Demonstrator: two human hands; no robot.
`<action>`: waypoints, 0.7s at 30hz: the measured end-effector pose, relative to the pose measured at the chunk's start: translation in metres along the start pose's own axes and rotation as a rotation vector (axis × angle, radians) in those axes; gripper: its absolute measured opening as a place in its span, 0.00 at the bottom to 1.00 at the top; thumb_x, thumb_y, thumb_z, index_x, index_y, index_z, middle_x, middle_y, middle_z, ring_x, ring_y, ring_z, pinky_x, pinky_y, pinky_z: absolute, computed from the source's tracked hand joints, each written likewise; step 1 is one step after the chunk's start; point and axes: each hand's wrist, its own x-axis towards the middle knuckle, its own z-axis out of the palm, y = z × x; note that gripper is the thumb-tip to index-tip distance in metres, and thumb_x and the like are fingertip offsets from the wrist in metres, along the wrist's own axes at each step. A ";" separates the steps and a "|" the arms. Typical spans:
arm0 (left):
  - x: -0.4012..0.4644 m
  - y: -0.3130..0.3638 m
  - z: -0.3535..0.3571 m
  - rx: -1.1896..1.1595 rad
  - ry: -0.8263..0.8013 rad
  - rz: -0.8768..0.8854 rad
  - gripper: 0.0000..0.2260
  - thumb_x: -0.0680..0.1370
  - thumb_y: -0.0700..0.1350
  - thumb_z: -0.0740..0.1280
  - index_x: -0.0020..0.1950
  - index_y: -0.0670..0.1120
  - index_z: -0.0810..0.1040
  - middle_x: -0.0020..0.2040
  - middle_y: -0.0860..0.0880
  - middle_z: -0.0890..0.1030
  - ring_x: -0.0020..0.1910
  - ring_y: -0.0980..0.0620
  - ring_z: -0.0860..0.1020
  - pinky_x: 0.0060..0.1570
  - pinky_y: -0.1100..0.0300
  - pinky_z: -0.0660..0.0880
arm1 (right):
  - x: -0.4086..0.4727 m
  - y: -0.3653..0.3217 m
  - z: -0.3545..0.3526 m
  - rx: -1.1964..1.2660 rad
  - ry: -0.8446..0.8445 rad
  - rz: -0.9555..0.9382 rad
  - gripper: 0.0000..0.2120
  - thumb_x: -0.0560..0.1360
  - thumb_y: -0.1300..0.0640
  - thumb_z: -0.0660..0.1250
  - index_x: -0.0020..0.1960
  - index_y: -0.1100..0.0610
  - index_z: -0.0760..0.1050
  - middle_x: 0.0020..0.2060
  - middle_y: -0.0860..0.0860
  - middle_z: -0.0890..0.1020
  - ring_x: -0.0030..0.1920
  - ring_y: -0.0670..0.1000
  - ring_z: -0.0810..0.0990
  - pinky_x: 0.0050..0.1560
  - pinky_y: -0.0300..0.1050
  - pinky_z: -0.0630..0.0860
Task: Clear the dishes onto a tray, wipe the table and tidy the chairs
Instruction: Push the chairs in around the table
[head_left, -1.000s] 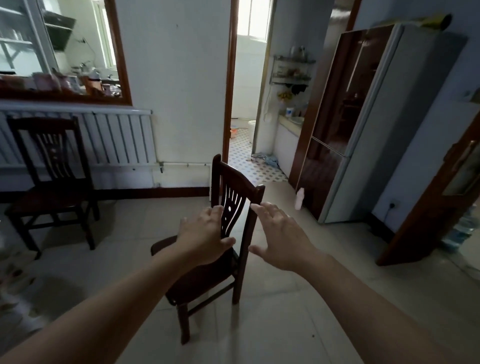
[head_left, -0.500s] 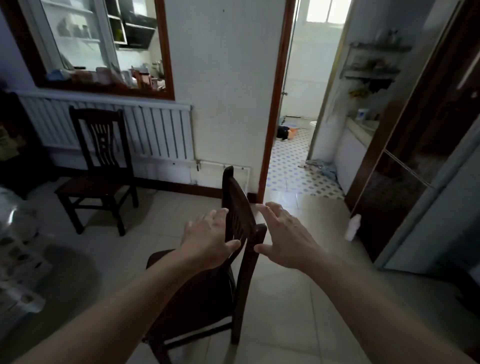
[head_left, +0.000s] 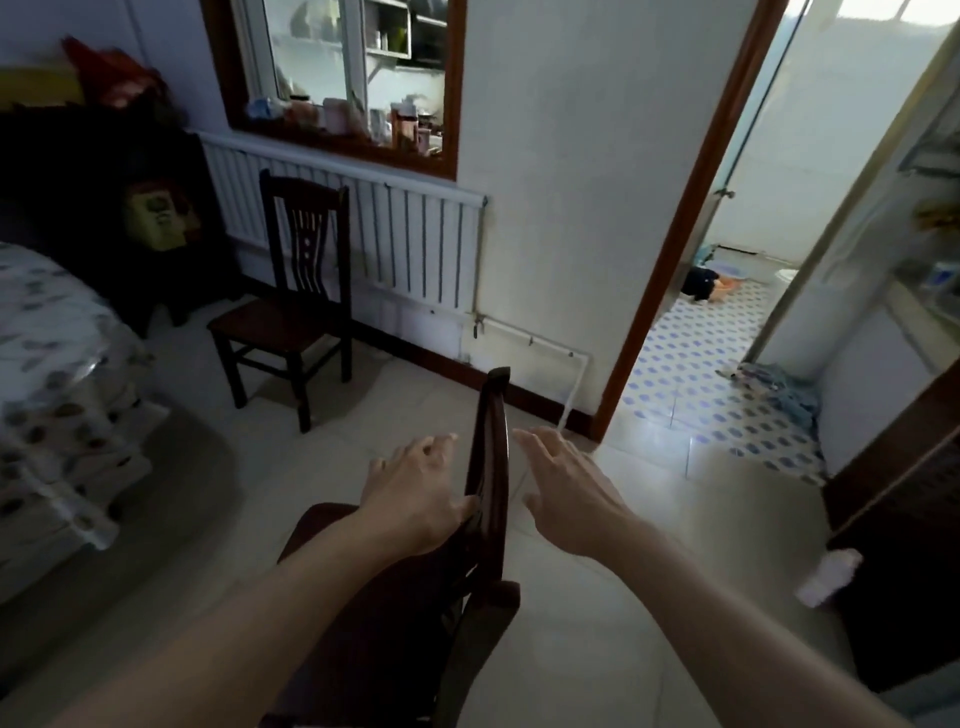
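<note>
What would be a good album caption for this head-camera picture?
Both hands, left hand and right hand, reach for the near chair; a second chair stands by the radiator.

A white radiator (head_left: 363, 228) runs under the window (head_left: 343, 78), beside an open doorway (head_left: 727, 291).

dim room | daylight from doorway (head_left: 727, 291), window (head_left: 343, 67) | floor glare | edges bent, blurred

Two dark wooden chairs (head_left: 488, 467) (head_left: 296, 291), two hands (head_left: 415, 493) (head_left: 566, 488), one radiator (head_left: 415, 244), one table (head_left: 47, 332)
</note>
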 end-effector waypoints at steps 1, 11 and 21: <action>0.009 0.004 0.003 -0.006 0.000 -0.008 0.34 0.77 0.59 0.62 0.78 0.50 0.50 0.77 0.48 0.57 0.76 0.48 0.56 0.73 0.48 0.52 | 0.008 0.007 0.002 -0.003 -0.019 -0.010 0.32 0.76 0.60 0.63 0.75 0.54 0.53 0.70 0.52 0.63 0.70 0.53 0.64 0.70 0.47 0.62; 0.079 0.023 0.041 -0.032 0.025 -0.275 0.32 0.76 0.60 0.62 0.75 0.49 0.55 0.73 0.48 0.65 0.71 0.47 0.64 0.69 0.49 0.60 | 0.116 0.064 0.024 -0.045 -0.224 -0.353 0.36 0.73 0.66 0.62 0.76 0.53 0.51 0.73 0.52 0.59 0.71 0.54 0.62 0.69 0.47 0.63; 0.099 0.074 0.102 -0.103 0.041 -0.730 0.33 0.74 0.62 0.65 0.73 0.48 0.59 0.69 0.47 0.69 0.67 0.46 0.68 0.65 0.48 0.64 | 0.178 0.119 0.054 -0.156 -0.360 -0.838 0.40 0.70 0.55 0.70 0.76 0.53 0.52 0.72 0.52 0.60 0.73 0.54 0.59 0.75 0.50 0.51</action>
